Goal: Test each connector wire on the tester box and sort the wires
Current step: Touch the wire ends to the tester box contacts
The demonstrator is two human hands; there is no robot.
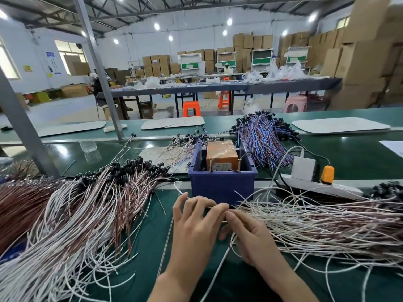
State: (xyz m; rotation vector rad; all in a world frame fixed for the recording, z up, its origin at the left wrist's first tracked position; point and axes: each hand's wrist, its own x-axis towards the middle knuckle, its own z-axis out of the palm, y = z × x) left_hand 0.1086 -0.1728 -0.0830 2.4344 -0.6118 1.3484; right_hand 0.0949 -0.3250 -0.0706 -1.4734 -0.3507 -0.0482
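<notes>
Green table (144, 234) lies under both hands. The left hand (196, 223) and the right hand (246, 234) meet at the fingertips, and both have bent fingers. Together they pinch 1 thin white wire (177, 187). It loops up and away past the left thumb. I cannot tell which end of it goes where.

Just beyond the hands stands a blue bin (222, 188). The orange tester box (221, 154) sits inside it, apart from the hands.

Left of the left hand lies a big pile of white and brown wires (76, 214) with black ends. Right of the right hand lies another pile (327, 225), touching that hand. Far beyond the bin is a bunch of blue and red wires (261, 136). Beyond the right hand is a white power strip (340, 188) with 2 plugs in it.
</notes>
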